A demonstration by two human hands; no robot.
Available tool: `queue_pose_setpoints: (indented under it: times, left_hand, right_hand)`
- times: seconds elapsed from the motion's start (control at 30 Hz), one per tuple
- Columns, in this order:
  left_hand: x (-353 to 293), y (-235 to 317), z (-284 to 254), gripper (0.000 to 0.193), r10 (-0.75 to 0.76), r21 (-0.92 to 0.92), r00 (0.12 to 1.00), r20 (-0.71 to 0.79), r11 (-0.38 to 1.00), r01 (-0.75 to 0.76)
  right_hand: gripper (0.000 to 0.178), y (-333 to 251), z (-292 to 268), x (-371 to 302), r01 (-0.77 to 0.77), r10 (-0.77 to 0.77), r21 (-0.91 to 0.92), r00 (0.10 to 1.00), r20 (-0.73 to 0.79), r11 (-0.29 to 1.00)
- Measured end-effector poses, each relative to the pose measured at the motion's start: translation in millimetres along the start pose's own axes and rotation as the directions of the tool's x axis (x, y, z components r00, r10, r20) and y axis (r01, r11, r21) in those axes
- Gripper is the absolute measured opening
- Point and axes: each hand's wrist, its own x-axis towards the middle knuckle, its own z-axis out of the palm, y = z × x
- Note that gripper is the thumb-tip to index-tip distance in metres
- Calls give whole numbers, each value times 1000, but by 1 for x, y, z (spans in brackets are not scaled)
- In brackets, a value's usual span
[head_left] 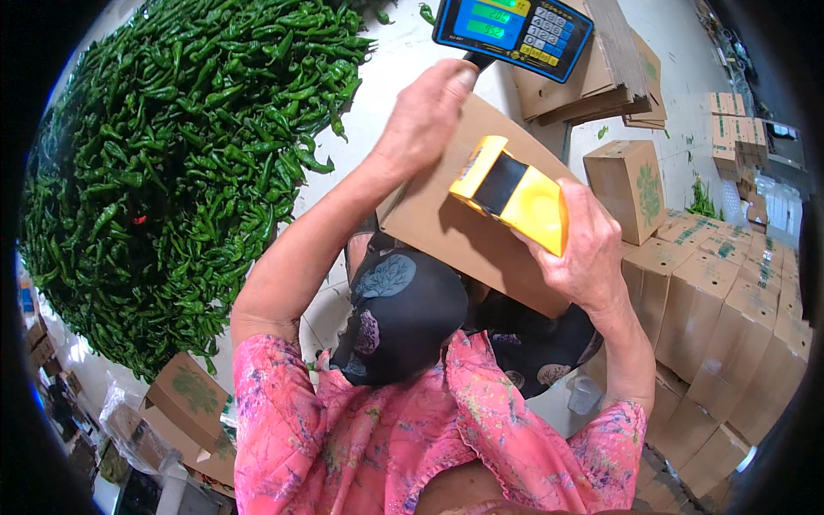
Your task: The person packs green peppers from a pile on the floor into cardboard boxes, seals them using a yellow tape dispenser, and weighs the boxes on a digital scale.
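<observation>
A cardboard box [481, 257] lies in front of my knees, its brown top face up. My right hand [588, 249] is wrapped round the near right end of a yellow tape dispenser [534, 202] with a black middle part, held over the box. At the box's far left edge, my left hand [429, 112] is closed with fingers together. Its fingertips lie by the post of a digital scale [515, 30], and its palm side is hidden. The scale's lit display and keypad stand just beyond that hand.
A large heap of green peppers [189, 154] covers the floor on the left. Flattened cardboard [592, 77] is stacked behind the scale. Packed cartons [721, 300] line the right side, with a single carton [627, 189] beside them. An open carton [184, 403] sits at lower left.
</observation>
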Motion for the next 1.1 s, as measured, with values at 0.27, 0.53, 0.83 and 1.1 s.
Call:
queue_pose_setpoints:
  times: [0.27,0.53,0.83,1.1]
  left_hand:
    - [-7,22,30,41,35,737,989,146,663,-132]
    - [-11,13,29,32,83,922,954,289,245,-301]
    - [-6,7,39,43,178,852,956,235,436,-291]
    - [-4,9,40,42,116,849,979,167,488,-203]
  right_hand:
    - [52,6,-16,-7,50,-49,-12,998,34,999]
    - [58,76,-46,-99,36,-36,-29,999,-9,999]
    - [65,160,-25,-225,-144,145,29,988,-59,989]
    - [63,173,1,-236,-198,208,172,977,-39,965]
